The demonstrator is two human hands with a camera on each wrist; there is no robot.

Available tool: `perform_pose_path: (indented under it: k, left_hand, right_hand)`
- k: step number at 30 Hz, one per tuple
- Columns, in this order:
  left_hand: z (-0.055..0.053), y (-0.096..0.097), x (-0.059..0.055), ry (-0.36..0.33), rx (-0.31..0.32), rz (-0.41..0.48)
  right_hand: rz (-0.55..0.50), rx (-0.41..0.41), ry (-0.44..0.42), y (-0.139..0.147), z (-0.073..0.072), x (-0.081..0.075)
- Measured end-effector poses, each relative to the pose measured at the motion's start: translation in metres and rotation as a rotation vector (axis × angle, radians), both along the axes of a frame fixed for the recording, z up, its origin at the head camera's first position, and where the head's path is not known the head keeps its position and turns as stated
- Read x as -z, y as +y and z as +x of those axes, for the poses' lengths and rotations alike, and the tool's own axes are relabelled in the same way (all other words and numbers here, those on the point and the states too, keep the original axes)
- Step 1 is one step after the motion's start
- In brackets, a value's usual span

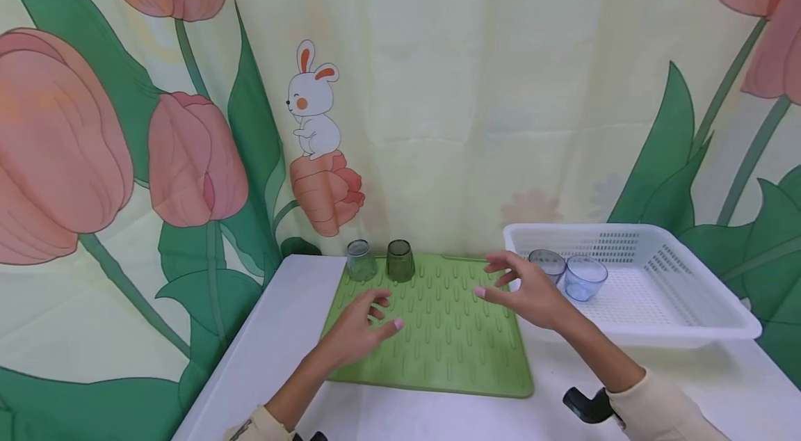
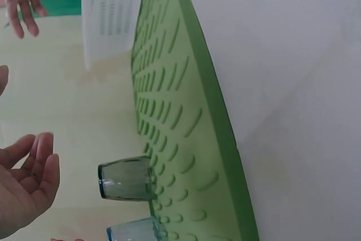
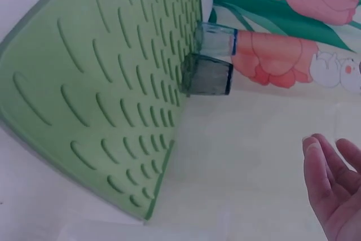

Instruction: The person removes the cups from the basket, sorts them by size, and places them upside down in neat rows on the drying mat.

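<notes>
My left hand (image 1: 357, 331) hovers over the left part of a green ridged mat (image 1: 432, 350), its fingers loosely bent around nothing. My right hand (image 1: 527, 289) is in the air by the mat's right edge and the left side of a white basket (image 1: 707, 288), also holding nothing. On the mat's far left corner stand a clear bluish-grey glass (image 1: 361, 261) and a dark grey-green glass (image 1: 400, 261), side by side. Inside the basket are a grey glass (image 1: 548, 264) and a light blue glass (image 1: 585, 279), partly behind the right hand.
The mat and basket are on a white table (image 1: 263, 337). Behind it hangs a curtain (image 1: 432, 114) printed with tulips and a rabbit. A black curved piece (image 1: 588, 405) sticks out by the right sleeve (image 1: 657, 406).
</notes>
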State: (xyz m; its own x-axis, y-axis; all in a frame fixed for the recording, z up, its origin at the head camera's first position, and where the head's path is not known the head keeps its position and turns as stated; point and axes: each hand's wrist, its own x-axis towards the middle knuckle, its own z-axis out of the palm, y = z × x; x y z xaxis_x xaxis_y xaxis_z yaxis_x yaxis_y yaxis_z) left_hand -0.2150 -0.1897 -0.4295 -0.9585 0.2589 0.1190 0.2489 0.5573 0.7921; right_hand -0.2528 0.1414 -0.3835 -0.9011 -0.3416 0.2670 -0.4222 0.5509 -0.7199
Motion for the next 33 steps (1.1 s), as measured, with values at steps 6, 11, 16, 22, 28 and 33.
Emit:
perform_pose_path:
  k: [6,11,16,22,28,33]
  left_hand:
    - [-0.002,0.007,-0.002,0.009,0.032,0.015]
    - [-0.006,0.014,-0.005,0.016,0.059,0.023]
    - [-0.011,0.021,-0.006,0.017,0.094,0.032]
    - [-0.013,0.025,-0.005,0.014,0.104,0.041]
    - [-0.019,0.031,-0.005,-0.001,0.100,0.036]
    - [-0.022,0.036,-0.007,0.005,0.098,0.032]
  right_hand:
    - [0.002,0.009,-0.002,0.007,0.007,0.004]
    - [-0.008,0.015,0.010,0.014,0.011,0.006]
    - [-0.003,0.031,0.010,0.025,0.019,0.006]
    - [-0.015,0.055,0.016,0.040,0.022,0.007]
    - [-0.006,0.092,0.017,0.056,0.021,0.013]
    - [0.001,0.100,0.032,0.068,0.018,0.017]
